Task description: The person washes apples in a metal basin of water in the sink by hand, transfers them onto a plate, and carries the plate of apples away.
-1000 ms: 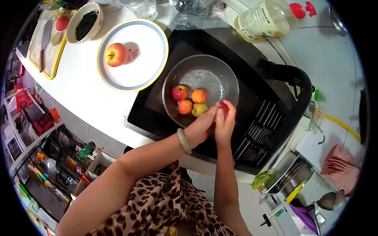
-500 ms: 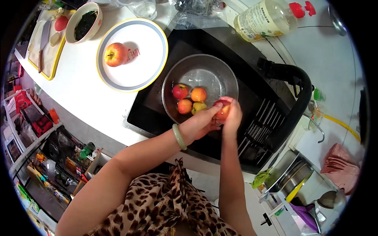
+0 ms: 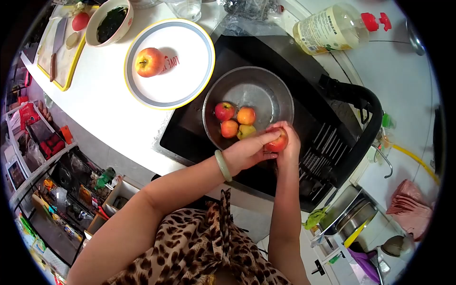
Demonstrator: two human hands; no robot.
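So on the far left there's a yellow-edged cutting board with a knife on it, then a bowl of dark stuff. Next, a plate with one apple sitting on it. Then the metal pot in the black sink, four fruits bunched on its left side. Left hand, jade-looking bangle on that wrist, and right hand are together, both gripping a red apple over the pot's lower right rim.
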